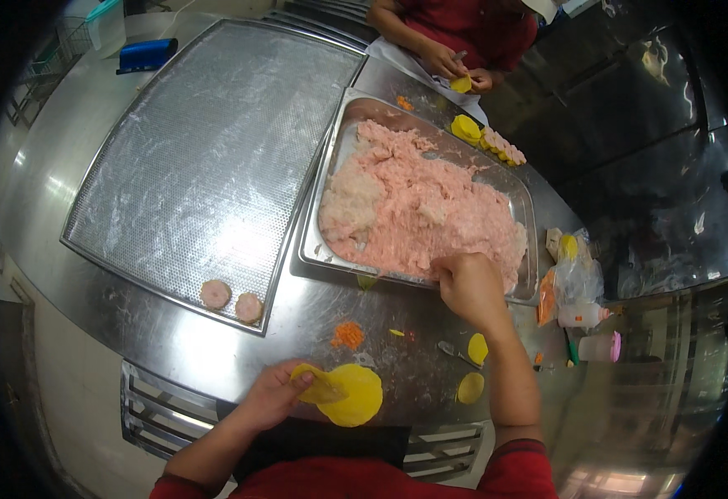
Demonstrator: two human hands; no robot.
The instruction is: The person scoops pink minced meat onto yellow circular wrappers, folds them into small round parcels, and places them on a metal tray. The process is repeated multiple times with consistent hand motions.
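Observation:
At the near table edge, my left hand point(277, 392) pinches a round yellow dumpling wrapper point(321, 387) between thumb and fingers. A larger set of yellow wrappers point(357, 397) lies right beside it, overlapped by the held one. My right hand point(470, 287) is closed at the near rim of a deep steel tray point(343, 258), its fingertips against the pink minced meat point(430, 200). Whatever those fingers hold is hidden. Two single yellow wrappers point(470, 387) and a small metal spreader point(457, 354) lie by my right forearm. Chopped orange bits point(347, 335) sit between my hands.
Two filled dumplings point(248, 307) rest on the near corner of a perforated metal tray point(206, 150) at left. Across the table a co-worker point(464, 37) handles a yellow wrapper; more wrappers point(465, 128) and dumplings point(504, 148) are nearby. Bags and a bottle point(582, 315) stand at right.

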